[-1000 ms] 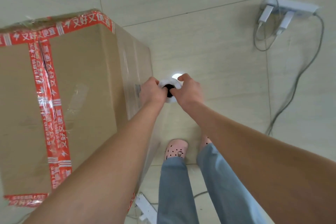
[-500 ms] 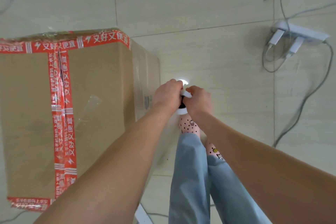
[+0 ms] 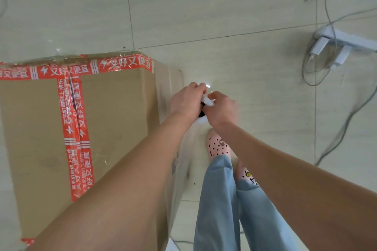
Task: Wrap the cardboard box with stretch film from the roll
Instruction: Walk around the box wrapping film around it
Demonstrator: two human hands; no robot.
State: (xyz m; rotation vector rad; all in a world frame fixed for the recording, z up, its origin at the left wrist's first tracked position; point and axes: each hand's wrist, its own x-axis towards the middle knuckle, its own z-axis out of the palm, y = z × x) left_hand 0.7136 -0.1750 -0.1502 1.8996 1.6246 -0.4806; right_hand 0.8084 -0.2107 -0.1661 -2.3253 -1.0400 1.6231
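Observation:
A tall cardboard box (image 3: pixel 114 116) sealed with red printed tape stands on the floor at the left. Clear stretch film covers its right side face and far top edge. Just right of the box's far right corner, my left hand (image 3: pixel 186 102) and my right hand (image 3: pixel 221 110) both grip the stretch film roll (image 3: pixel 207 102), seen end-on with its white rim and dark core. The hands hide most of the roll. Film between roll and box is hard to make out.
My feet in pink perforated clogs (image 3: pixel 218 145) and legs in light blue trousers stand right of the box on the pale tiled floor (image 3: pixel 224 16). A white power strip (image 3: pixel 344 42) with plugged chargers and trailing grey cables lies at the far right.
The view has shifted, so the box sits lower in the frame. Both hands with the roll have moved toward the box's far right corner, and my feet have stepped forward.

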